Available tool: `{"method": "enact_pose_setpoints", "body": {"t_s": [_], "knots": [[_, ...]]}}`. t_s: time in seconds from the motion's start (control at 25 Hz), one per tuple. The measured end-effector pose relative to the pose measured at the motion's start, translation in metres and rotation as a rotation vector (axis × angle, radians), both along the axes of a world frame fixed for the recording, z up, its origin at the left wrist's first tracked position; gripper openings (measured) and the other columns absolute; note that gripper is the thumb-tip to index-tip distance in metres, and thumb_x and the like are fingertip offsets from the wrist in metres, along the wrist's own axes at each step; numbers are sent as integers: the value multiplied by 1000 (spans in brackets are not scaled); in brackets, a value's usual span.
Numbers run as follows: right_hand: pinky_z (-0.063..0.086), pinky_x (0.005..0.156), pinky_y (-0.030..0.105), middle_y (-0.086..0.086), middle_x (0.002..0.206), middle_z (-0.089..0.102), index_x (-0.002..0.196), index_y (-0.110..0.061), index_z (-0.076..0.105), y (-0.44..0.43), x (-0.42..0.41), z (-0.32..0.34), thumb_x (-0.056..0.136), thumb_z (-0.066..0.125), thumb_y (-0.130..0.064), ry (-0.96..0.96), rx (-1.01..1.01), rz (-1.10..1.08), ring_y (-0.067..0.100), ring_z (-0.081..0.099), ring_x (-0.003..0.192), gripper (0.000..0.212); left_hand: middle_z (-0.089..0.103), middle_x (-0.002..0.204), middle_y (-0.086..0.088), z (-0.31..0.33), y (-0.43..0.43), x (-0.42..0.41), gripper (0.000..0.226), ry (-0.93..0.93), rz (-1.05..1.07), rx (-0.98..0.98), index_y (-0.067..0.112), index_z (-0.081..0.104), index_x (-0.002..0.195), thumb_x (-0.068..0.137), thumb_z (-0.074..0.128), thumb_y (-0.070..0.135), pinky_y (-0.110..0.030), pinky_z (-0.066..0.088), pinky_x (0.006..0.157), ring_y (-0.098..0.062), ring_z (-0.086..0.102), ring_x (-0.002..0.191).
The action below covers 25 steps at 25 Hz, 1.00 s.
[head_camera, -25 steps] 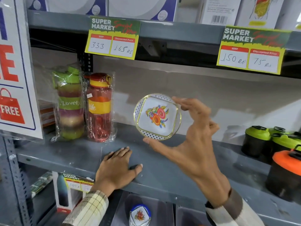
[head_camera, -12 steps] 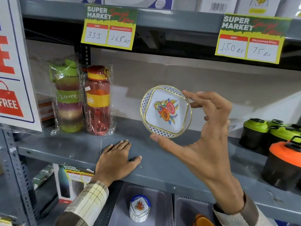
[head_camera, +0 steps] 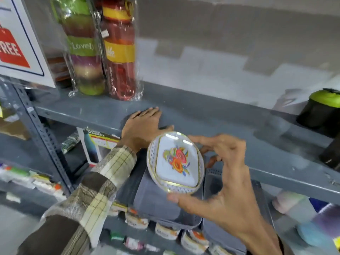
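Note:
A small white dish (head_camera: 174, 161) with a gold rim and a red and orange flower print is held on edge, facing me, below the front lip of the grey shelf (head_camera: 211, 118). My right hand (head_camera: 226, 183) pinches it, thumb under the rim and fingers over the top. My left hand (head_camera: 143, 126) rests flat, palm down, on the shelf's front edge. It holds nothing.
Two wrapped bottles, one green (head_camera: 82, 46) and one red (head_camera: 119, 50), stand at the shelf's left. Black containers with a green lid (head_camera: 322, 107) sit at the right. Grey trays (head_camera: 160, 205) and small packets (head_camera: 165, 230) lie on the lower shelves. A sale sign (head_camera: 16, 37) hangs at left.
My right hand has lowered the dish from above the shelf surface to below its front edge, and my view has tilted down. The left hand has stayed on the shelf.

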State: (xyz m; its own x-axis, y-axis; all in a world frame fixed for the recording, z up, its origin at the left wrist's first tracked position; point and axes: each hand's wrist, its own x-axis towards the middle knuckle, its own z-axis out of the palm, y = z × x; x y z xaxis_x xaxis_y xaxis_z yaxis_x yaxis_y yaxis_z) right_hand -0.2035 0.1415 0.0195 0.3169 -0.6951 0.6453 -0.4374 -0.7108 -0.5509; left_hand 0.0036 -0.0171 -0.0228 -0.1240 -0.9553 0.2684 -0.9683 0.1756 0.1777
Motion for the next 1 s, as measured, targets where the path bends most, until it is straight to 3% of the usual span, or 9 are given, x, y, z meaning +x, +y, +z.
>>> {"method": "enact_pose_setpoints", "body": {"t_s": [0.12,0.24,0.36,0.44,0.68,0.84,1.0], "knots": [[47,84,7,-39,124,49,129,-25,50,4,-5,-49,54,96,-54,82,193,42,-10,58,110,93,21,164,7,25,-3,-4,86,54,-3,-2,21,28,154,85,31,72,-38,12,122,-10,17,150],[55,85,23,-25,122,60,120,-37,42,-14,-6,-103,54,91,-66,115,407,-78,1,62,112,88,20,164,8,16,2,-5,86,19,-2,8,22,27,154,84,30,72,-38,12,122,-9,16,150],[56,92,33,-23,119,61,113,-42,36,-48,-6,-160,54,87,-69,139,550,-183,3,61,112,82,22,163,9,18,-1,-2,86,40,4,2,23,29,153,83,31,73,-38,14,122,-9,18,149],[55,92,38,-23,115,59,109,-46,34,-73,-3,-192,53,82,-72,179,586,-252,7,60,109,78,23,163,10,17,-1,-3,86,53,7,-13,24,30,153,82,32,74,-39,14,122,-9,18,149],[44,97,40,-5,120,62,123,-29,39,-135,15,-252,58,73,-76,364,670,-340,23,52,116,87,25,162,12,19,1,-4,83,50,22,-8,26,32,152,83,35,73,-37,15,120,-8,21,148],[35,103,41,5,127,60,139,-25,40,-154,20,-271,70,70,-74,563,605,-381,28,49,123,90,25,162,13,19,1,-4,83,60,25,-14,27,33,152,83,36,73,-38,16,119,-8,21,148],[29,106,42,3,136,55,146,-32,38,-165,20,-283,80,60,-73,716,566,-366,27,43,131,81,25,162,13,19,0,-4,83,64,31,-8,27,32,152,83,36,73,-38,15,119,-8,21,148]]}}
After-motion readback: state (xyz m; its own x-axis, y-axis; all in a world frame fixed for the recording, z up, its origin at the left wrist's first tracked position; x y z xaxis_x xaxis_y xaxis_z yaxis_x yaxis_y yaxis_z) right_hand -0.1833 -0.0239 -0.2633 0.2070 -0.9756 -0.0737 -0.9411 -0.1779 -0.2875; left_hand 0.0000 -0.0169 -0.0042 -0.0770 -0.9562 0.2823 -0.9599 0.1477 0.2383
